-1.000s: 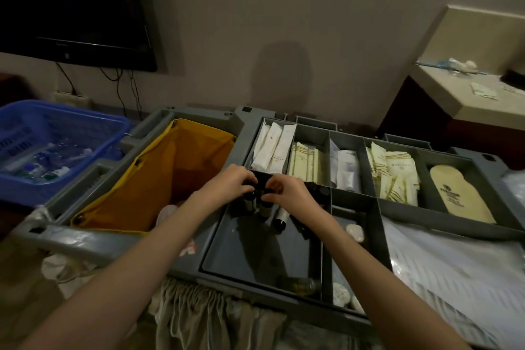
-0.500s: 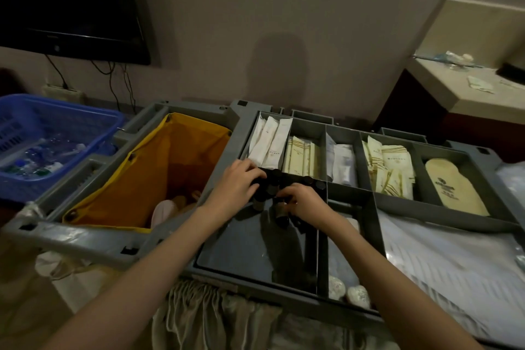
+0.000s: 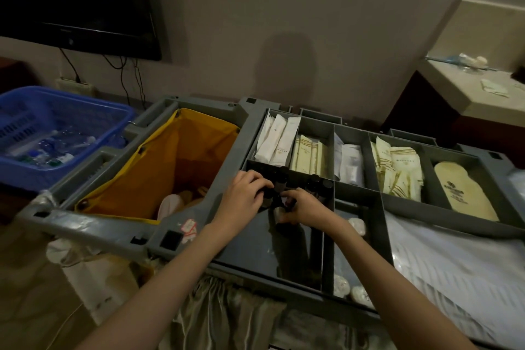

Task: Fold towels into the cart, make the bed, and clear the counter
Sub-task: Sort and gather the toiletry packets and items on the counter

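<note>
Two bare forearms are reaching forward over the near edge of the grey plastic cart (image 3: pixel 108 231), and both hands are meeting in the large dark compartment of its top tray. The left hand (image 3: pixel 243 196) is lying palm down, its fingers curling over the small dark bottles (image 3: pixel 279 183) that are standing in a group at the far end of this compartment. The right hand (image 3: pixel 305 207) is curling its fingers and thumb around one dark bottle, which is lying tilted just under the fingertips. How many bottles each hand is really gripping is hard to see, because the light is dim and the fingers are covering them.

To the right of the right fingers, a narrow compartment is holding small round white soaps (image 3: pixel 341 285), partly hidden by the wrist. Left of the left fingers, the yellow cloth bag (image 3: pixel 159 170) is hanging open inside the cart frame, with pale crumpled things at its bottom.

Just beyond the fingertips, flat white sachets (image 3: pixel 279 140) and cream packets (image 3: pixel 399 170) are standing in the far compartments, and a pale slipper (image 3: pixel 461 193) is lying at the far right. Further left, a blue basket (image 3: pixel 56 116) with a lattice wall is holding clear bottles. Against the wall, a dark television (image 3: pixel 79 0) is cut off by the frame, and the beige counter (image 3: pixel 466 91) at the far right is carrying small blurred items.
</note>
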